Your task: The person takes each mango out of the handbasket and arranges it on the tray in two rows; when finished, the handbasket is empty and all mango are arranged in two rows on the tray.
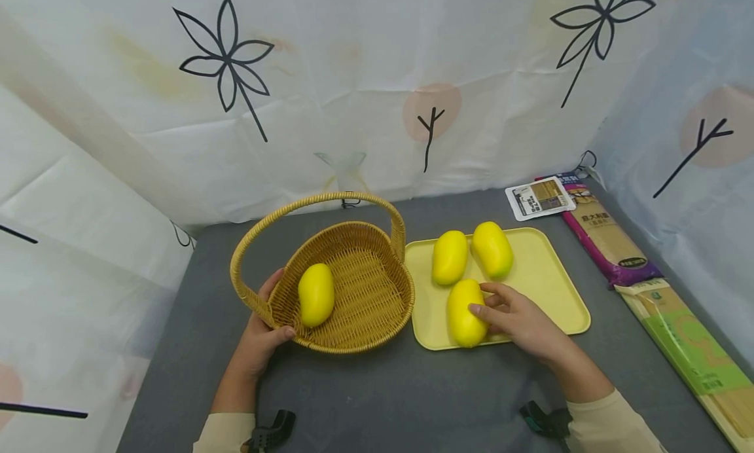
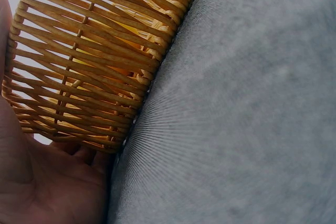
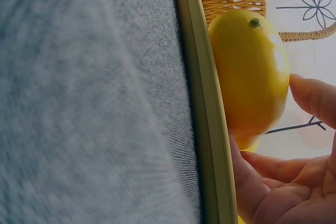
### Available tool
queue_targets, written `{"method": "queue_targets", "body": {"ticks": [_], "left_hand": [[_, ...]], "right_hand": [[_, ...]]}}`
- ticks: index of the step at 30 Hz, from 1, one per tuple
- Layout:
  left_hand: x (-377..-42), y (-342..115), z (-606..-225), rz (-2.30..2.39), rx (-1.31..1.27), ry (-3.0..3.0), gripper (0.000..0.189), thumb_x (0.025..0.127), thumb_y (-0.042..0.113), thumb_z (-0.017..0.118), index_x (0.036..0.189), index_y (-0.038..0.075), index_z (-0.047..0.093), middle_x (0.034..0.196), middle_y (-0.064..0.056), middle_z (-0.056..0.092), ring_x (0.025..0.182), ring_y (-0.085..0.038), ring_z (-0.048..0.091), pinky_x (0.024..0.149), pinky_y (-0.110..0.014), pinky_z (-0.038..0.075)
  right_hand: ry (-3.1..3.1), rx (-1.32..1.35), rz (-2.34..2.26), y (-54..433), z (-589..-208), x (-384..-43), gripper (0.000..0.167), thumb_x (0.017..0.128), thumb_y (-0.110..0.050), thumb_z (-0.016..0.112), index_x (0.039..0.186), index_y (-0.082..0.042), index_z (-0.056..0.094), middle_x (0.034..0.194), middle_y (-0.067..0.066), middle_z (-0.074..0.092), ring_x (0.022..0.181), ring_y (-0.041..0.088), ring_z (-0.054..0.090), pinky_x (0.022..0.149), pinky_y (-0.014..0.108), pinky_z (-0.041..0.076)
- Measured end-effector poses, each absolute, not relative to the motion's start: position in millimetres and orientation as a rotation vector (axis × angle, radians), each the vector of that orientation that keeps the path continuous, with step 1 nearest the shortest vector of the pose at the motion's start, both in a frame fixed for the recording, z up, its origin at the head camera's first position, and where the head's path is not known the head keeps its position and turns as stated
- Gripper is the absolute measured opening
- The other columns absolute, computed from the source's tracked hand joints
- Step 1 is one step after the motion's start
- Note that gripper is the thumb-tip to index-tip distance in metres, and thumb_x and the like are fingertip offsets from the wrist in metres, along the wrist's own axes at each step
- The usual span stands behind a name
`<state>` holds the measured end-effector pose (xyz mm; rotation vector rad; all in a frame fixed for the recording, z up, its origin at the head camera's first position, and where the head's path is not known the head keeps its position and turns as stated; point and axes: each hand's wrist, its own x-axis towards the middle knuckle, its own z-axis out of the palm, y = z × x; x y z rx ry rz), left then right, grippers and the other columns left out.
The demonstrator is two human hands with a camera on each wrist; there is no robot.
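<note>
A wicker basket [image 1: 368, 289] with an arched handle stands on the left, one yellow mango [image 1: 316, 296] lying inside it. My left hand [image 1: 259, 342] holds the basket's left side, thumb at the rim; in the left wrist view its fingers go partly out of sight behind the weave [image 2: 89, 51]. On the right, a pale yellow tray [image 1: 548, 296] bears three mangoes. The nearest mango [image 1: 464, 315] is between the thumb and fingers of my right hand [image 1: 521, 319], still low over the tray. Behind it lie a left mango [image 1: 450, 256] and a right mango [image 1: 493, 250].
Along the table's right edge lie a purple noodle packet [image 1: 612, 237] and a green noodle packet [image 1: 689, 342]. A small white packet [image 1: 540, 198] overlaps the purple one. White printed cloth [image 1: 353, 67] hangs behind and beside the grey table [image 1: 365, 400].
</note>
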<state>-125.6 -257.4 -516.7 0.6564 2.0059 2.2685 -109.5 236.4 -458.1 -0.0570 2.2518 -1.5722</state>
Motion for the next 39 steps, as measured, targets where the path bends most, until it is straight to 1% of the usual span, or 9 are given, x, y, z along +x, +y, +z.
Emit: {"method": "queue_targets", "body": {"ticks": [9,18,20,26,31,34,36,39], "left_hand": [[-126.0,-258.2,-518.0,2.266,0.656,2.001,0.105,0.097,0.014,0.087,0.176,0.012,0.017,0.171,-0.024,0.027,0.145,-0.023,0.046,0.109,-0.03,0.046],[-126.0,-258.7,-520.2,2.266,0.667,2.002,0.106,0.097,0.017,0.087,0.176,0.012,0.017,0.172,-0.023,0.026,0.145,-0.022,0.046,0.109,-0.03,0.046],[-125.7,-258.5,-519.9,2.267,0.667,2.0,0.105,0.098,0.016,0.087,0.176,0.012,0.017,0.172,-0.023,0.026,0.146,-0.022,0.046,0.109,-0.03,0.046],[-124.9,-257.7,-517.9,2.262,0.664,2.006,0.105,0.098,0.017,0.086,0.176,0.013,0.017,0.172,-0.023,0.026,0.146,-0.023,0.045,0.109,-0.03,0.046],[-124.6,-258.0,-517.4,2.257,0.663,2.01,0.104,0.098,0.017,0.086,0.176,0.013,0.017,0.172,-0.024,0.025,0.146,-0.024,0.045,0.109,-0.03,0.046],[-124.7,-258.2,-517.7,2.254,0.657,2.01,0.104,0.099,0.015,0.086,0.176,0.013,0.017,0.172,-0.025,0.025,0.146,-0.024,0.045,0.109,-0.031,0.047],[-124.5,-258.1,-517.8,2.252,0.655,2.011,0.104,0.098,0.016,0.086,0.176,0.014,0.017,0.172,-0.025,0.026,0.145,-0.024,0.046,0.108,-0.031,0.047],[-124.3,-257.9,-518.1,2.253,0.653,2.011,0.105,0.098,0.017,0.086,0.176,0.014,0.017,0.171,-0.025,0.026,0.145,-0.023,0.046,0.108,-0.031,0.047]], "right_hand": [[2.211,-0.1,-1.625,235.9,-460.0,-109.3,0.075,0.109,-0.027,0.071,0.16,0.015,0.035,0.129,0.024,0.061,0.112,0.033,0.068,0.091,0.04,0.06],[2.203,-0.11,-1.616,237.5,-460.4,-108.9,0.074,0.109,-0.026,0.07,0.16,0.015,0.035,0.133,0.024,0.059,0.111,0.032,0.068,0.09,0.038,0.059],[2.211,-0.105,-1.612,238.4,-459.6,-108.8,0.074,0.109,-0.027,0.07,0.16,0.014,0.036,0.135,0.025,0.058,0.111,0.031,0.068,0.09,0.039,0.06],[2.242,-0.105,-1.589,242.3,-457.8,-109.7,0.073,0.11,-0.029,0.068,0.16,0.014,0.036,0.139,0.025,0.057,0.111,0.03,0.068,0.09,0.041,0.06],[2.288,-0.096,-1.552,243.1,-455.4,-109.9,0.074,0.11,-0.03,0.069,0.16,0.013,0.037,0.137,0.024,0.059,0.11,0.031,0.069,0.09,0.044,0.06],[2.346,-0.1,-1.534,243.7,-452.4,-109.4,0.07,0.11,-0.03,0.068,0.16,0.011,0.039,0.135,0.022,0.06,0.11,0.032,0.068,0.089,0.044,0.06],[2.396,-0.108,-1.532,244.0,-449.5,-108.4,0.067,0.111,-0.029,0.067,0.159,0.01,0.041,0.133,0.021,0.061,0.11,0.032,0.068,0.088,0.042,0.06],[2.486,-0.121,-1.545,244.6,-443.6,-106.3,0.063,0.112,-0.03,0.065,0.158,0.007,0.045,0.132,0.019,0.063,0.111,0.034,0.067,0.088,0.034,0.058]]}}
